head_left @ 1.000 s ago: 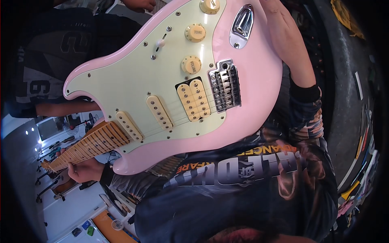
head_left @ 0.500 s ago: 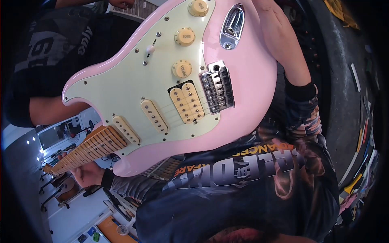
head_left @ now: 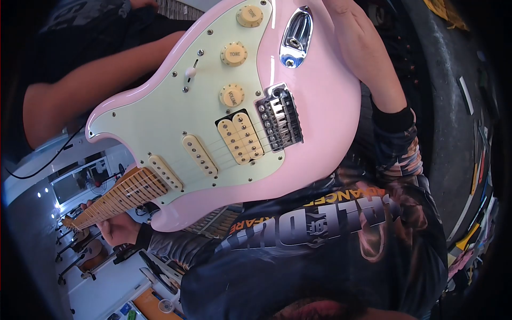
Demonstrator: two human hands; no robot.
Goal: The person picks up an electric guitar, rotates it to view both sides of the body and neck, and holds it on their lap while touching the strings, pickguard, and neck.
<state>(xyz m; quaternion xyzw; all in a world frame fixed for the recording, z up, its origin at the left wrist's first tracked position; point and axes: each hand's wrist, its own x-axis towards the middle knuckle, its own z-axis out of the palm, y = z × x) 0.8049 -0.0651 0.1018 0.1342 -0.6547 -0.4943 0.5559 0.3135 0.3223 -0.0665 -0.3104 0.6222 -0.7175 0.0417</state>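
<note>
A pink electric guitar with a pale green pickguard and cream knobs fills the middle of the head view, tilted in front of my torso. Its maple neck runs down to the lower left. My left hand is wrapped round the neck near the headstock, fingertips showing past the far edge. At the top, my right hand grips the edge of the body beyond the output jack plate; its fingers are largely cut off by the frame. Strings cross the pickups to the metal bridge.
Another person's bent arm and dark shirt are close behind the guitar at upper left. Acoustic guitars stand on the room's far side. A dark workbench with several tools lines the right. An orange board lies lower left.
The guitar has shifted slightly left and down in the view, still in both my hands. The other person's forearm has swung upward behind it.
</note>
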